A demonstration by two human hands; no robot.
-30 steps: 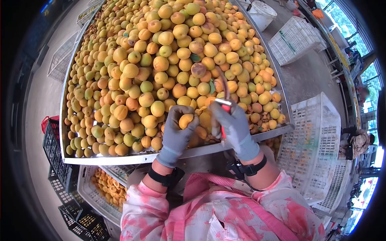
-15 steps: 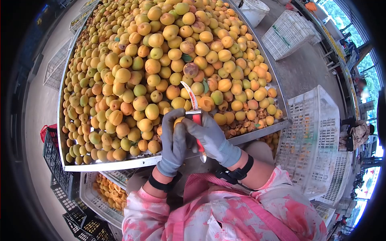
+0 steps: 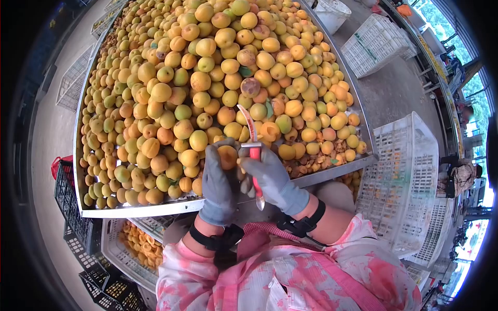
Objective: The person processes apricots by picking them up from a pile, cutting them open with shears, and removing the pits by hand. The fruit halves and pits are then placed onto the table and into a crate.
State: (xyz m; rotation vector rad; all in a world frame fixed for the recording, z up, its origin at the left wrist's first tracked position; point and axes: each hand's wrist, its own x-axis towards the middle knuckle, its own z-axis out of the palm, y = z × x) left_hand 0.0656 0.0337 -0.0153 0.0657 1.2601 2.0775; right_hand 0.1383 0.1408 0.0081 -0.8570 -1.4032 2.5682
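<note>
In a grey glove, my left hand [image 3: 218,181] is closed around a yellow-orange apricot [image 3: 227,157] whose orange side faces up. My right hand [image 3: 268,173], also gloved, grips a red-handled knife [image 3: 254,154] with a curved blade pointing away from me and a metal tip below. The right fingertips are close beside the held apricot. Both hands are at the near edge of a metal-rimmed table [image 3: 150,210] heaped with whole apricots [image 3: 199,80]. Beyond the knife, a cut apricot [image 3: 269,131] shows its hollow inside.
White plastic crates [image 3: 397,181] stand at the right, another [image 3: 373,44] farther back near a white bucket [image 3: 332,14]. A crate of pitted apricot halves [image 3: 141,248] is below the table's near left, beside black crates [image 3: 78,207]. A person [image 3: 461,173] is at the far right.
My left hand has moved slightly left and away from the knife, and more of the apricot in it now shows. The view has shifted a little.
</note>
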